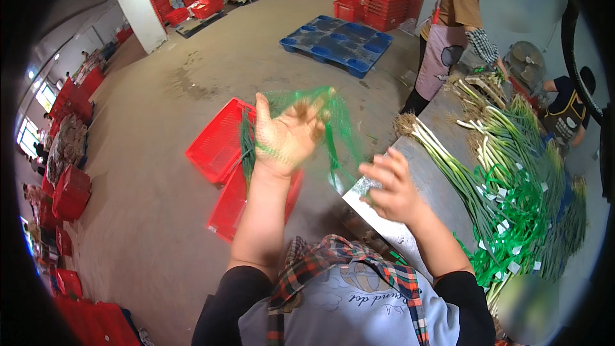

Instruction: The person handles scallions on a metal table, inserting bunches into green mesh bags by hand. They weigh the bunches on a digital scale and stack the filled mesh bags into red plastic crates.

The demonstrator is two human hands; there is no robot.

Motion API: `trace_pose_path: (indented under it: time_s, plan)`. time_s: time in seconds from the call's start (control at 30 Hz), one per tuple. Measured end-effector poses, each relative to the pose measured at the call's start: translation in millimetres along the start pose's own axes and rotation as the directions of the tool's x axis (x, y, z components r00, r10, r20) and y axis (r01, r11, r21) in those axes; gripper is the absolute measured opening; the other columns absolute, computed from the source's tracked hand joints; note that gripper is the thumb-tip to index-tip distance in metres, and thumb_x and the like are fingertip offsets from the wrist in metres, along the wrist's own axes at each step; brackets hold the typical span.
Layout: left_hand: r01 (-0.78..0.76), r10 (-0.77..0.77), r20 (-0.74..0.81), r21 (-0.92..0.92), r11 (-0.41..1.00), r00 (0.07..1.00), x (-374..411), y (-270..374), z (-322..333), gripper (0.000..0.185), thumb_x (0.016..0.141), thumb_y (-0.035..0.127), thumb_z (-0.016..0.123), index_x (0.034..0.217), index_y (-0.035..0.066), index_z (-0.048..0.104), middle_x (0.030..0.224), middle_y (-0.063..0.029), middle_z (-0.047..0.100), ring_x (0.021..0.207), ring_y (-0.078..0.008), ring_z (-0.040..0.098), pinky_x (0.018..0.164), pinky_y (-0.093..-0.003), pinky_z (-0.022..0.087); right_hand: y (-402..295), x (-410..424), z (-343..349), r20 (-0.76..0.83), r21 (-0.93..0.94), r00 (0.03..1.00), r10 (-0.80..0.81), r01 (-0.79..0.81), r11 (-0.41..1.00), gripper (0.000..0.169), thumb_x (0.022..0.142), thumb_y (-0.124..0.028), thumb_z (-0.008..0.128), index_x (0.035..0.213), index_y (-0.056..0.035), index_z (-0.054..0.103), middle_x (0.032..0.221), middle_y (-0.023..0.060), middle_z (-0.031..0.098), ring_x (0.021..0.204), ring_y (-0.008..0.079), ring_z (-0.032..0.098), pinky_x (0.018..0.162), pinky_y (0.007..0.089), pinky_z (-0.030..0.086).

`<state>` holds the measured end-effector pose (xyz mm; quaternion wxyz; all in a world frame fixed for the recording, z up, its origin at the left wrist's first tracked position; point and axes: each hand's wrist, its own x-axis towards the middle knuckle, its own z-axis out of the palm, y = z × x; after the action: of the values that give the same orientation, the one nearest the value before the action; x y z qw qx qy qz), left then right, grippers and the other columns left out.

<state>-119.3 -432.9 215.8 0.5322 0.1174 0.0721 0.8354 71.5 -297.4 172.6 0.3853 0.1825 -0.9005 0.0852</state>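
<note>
A green mesh net bag [343,110] is drawn over my left hand [290,129], whose fingers are spread inside it, palm up. Its green strap and a white tag hang down between my hands. My right hand [391,185] is raised over the corner of the metal table [418,178] with its fingers bent and apart; blur hides whether it touches the net. On the table, to the right, lie bundles of green onions [447,168] with roots and white stems. A heap of green net bags with white tags [519,216] lies partly over their leaves.
Red plastic crates [216,146] stand on the floor at the left, with green onions in them. A blue plastic pallet [338,41] lies farther off. One co-worker in an apron [447,48] stands across the table; another person [564,105] is at its far right, near a fan [525,62].
</note>
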Motion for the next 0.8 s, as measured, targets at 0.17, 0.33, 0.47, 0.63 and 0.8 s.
trace_pose_path:
  time_s: [0.17,0.33,0.47,0.63,0.8]
  plan:
    - [-0.431,0.374,0.223,0.588,0.685,0.9,23.2,29.7,-15.3,0.06,0.081,0.021,0.05,0.133,0.002,0.026,0.104,-0.0145,0.047,0.087,-0.0235,0.051,0.08,-0.0315,0.046,-18.3,34.0,-11.7,0.066,0.567,0.991,-0.116,0.059,0.822,0.031,0.073,-0.021,0.064,0.061,-0.0049,0.041,0.065,0.0108,0.045,0.067,0.0271,0.053,0.066,0.0381,0.045]
    - [0.138,0.467,0.298,0.705,-0.696,0.833,41.2,2.2,-40.0,0.084,0.075,0.016,0.062,0.137,0.005,0.006,0.116,-0.0204,0.041,0.103,-0.0287,0.048,0.087,-0.0345,0.042,4.8,29.4,-19.2,0.345,0.638,0.825,0.448,-0.556,0.532,0.03,0.087,-0.02,0.051,0.065,-0.0031,0.038,0.052,0.0081,0.032,0.046,0.0166,0.033,0.044,0.0304,0.032]
    - [0.243,0.754,0.386,0.783,-0.572,0.531,85.7,-5.0,-60.0,0.064,0.073,0.029,0.066,0.12,-0.004,0.037,0.089,-0.0174,0.054,0.084,-0.0253,0.055,0.075,-0.0365,0.045,-12.9,45.8,11.9,0.403,0.487,0.875,0.269,-0.454,0.746,0.023,0.085,-0.017,0.053,0.071,-0.0029,0.042,0.057,0.0143,0.039,0.049,0.0233,0.041,0.047,0.034,0.035]
    - [0.059,0.513,-0.231,0.942,0.33,0.827,69.2,16.6,-18.1,0.052,0.08,0.05,0.055,0.052,0.008,0.042,0.048,0.0003,0.041,0.043,-0.0081,0.034,0.042,-0.0249,0.025,7.7,22.9,18.5,0.374,0.391,0.678,0.633,-0.734,0.555,0.021,0.085,-0.022,0.054,0.08,-0.0028,0.048,0.061,0.0131,0.049,0.054,0.0218,0.048,0.052,0.0354,0.04]
    - [0.104,0.281,-0.25,0.888,0.449,0.927,36.8,-6.1,-16.3,0.038,0.085,0.042,0.05,0.065,0.01,0.05,0.063,-0.0054,0.055,0.05,-0.0076,0.038,0.045,-0.0207,0.027,53.9,-19.3,34.4,0.263,0.28,0.692,0.673,-0.722,0.633,0.048,0.08,-0.039,0.057,0.111,-0.0042,0.047,0.073,0.016,0.06,0.066,0.0301,0.06,0.06,0.038,0.047]
